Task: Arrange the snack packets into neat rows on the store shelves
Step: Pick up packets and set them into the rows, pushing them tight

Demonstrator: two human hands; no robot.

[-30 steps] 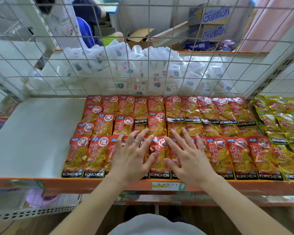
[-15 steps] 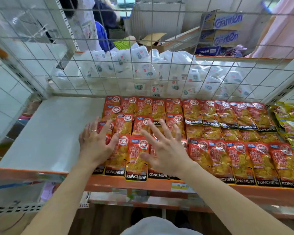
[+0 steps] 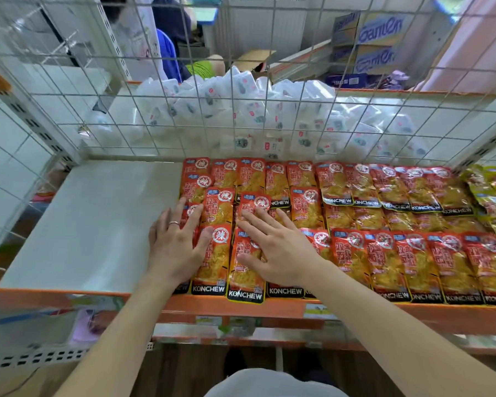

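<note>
On the white shelf board (image 3: 92, 224) with its orange front lip (image 3: 269, 309), red-and-orange foil snack packets (image 3: 384, 196) marked KONCHEW lie flat in three overlapping rows. These rows begin near the middle of the board and run towards its right end. The left hand (image 3: 173, 247) lies palm down at the left end of the rows, fingers straight and spread. It presses on the outermost packets of the front and middle rows, and a silver ring (image 3: 173, 223) shows on one finger. The right hand (image 3: 278, 250) lies palm down just beside it, further along the board. It is equally wide and flat across the front row, its fingertips reaching a middle-row packet. Neither hand is curled round anything. Between the two hands, one front-row packet (image 3: 245, 270) juts past the orange front lip, out of line with its neighbours. The packets at the left end of the rows sit unevenly, while those towards the right end lie straight. At the board's far right end lie yellow-green foil packets (image 3: 493, 196). A white wire mesh panel (image 3: 126, 124) stands along the back edge of the board. Behind the mesh is a heap of white plastic pouches (image 3: 241, 116).
</note>
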